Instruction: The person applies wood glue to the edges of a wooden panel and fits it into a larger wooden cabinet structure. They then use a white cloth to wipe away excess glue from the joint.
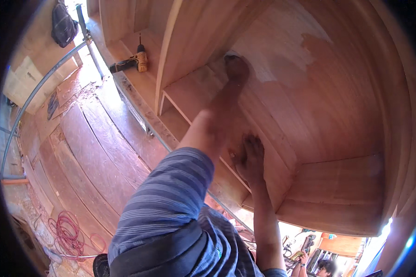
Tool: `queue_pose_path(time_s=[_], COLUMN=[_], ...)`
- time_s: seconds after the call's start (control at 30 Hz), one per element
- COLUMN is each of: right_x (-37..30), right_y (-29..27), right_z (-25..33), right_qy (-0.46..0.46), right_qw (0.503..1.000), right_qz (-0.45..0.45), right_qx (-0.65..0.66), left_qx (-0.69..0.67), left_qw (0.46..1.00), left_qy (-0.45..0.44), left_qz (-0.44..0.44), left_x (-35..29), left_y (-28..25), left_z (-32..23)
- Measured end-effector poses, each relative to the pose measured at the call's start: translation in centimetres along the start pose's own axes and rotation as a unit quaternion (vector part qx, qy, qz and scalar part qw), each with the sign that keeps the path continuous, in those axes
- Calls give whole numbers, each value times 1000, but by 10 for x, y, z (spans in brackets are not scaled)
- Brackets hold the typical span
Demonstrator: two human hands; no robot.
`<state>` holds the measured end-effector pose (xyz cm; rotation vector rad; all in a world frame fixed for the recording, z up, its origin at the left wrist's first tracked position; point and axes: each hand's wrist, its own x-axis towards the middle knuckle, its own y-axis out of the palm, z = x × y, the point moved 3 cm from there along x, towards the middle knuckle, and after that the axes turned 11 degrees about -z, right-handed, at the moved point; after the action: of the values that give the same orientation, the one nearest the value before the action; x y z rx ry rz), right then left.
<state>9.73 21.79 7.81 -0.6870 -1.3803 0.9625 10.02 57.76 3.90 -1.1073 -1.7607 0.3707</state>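
Observation:
My left hand reaches deep into a wooden cabinet, its fingers curled against the back panel. Something small, partly whitish and partly dark, shows at the fingertips; its kind cannot be made out. Beside that hand, a paler patch with a ragged edge spreads over the brown panel. Nearer to me, my right hand lies palm down on the wooden shelf, fingers stretched out and nothing visible in them. A striped blue-grey sleeve covers my upper left arm.
A yellow and black cordless drill lies in the compartment left of an upright divider. Floor planks run along the left, with a coiled red hose below. Another person is at the lower right. A dark bag hangs upper left.

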Motion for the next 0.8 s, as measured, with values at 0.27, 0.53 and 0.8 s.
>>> queue_pose_path(time_s=[0.27,0.53,0.8], right_x=[-8,4,-18], right_y=[-2,-1,11], right_z=[-3,2,-16], right_qy=[41,35,22], right_qw=[999,999,994], right_qz=[22,21,86], right_qx=[-5,12,-67], left_qx=[-121,-101,-228], left_qw=[989,992,942], left_qy=[-22,-53,-123], left_qz=[87,51,215], left_x=[-34,3,-137], left_y=[0,14,-20], left_z=[-7,13,-117])
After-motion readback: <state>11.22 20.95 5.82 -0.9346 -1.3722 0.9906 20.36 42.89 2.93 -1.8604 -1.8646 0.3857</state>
